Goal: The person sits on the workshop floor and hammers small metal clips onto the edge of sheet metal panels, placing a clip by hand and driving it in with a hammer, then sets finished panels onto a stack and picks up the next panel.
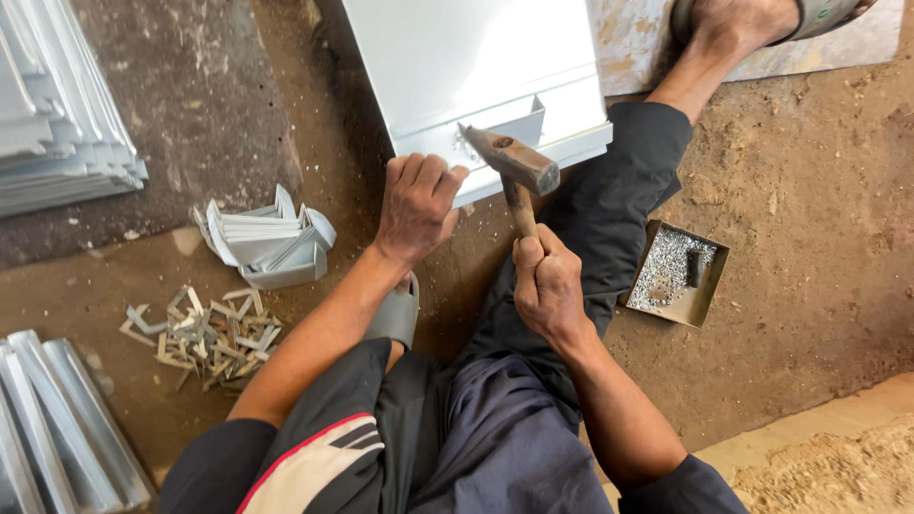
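A white sheet-metal panel [476, 57] lies on the dirt floor ahead of me, with a small metal bracket [519, 124] at its near edge. My left hand [417, 205] presses on that edge, fingers curled beside the bracket. My right hand [545, 286] grips the wooden handle of a hammer [514, 162], whose rusty steel head hovers just over the bracket. My right leg in dark trousers stretches out under the panel's corner, with the foot [738, 24] on a tile beyond.
A small metal tray of tiny rivets [671, 271] sits to my right. Bent white corner pieces [271, 243] and scattered metal clips [205, 333] lie to my left. Stacks of grey metal profiles [57, 114] occupy the far left, with more profiles [52, 428] at the lower left.
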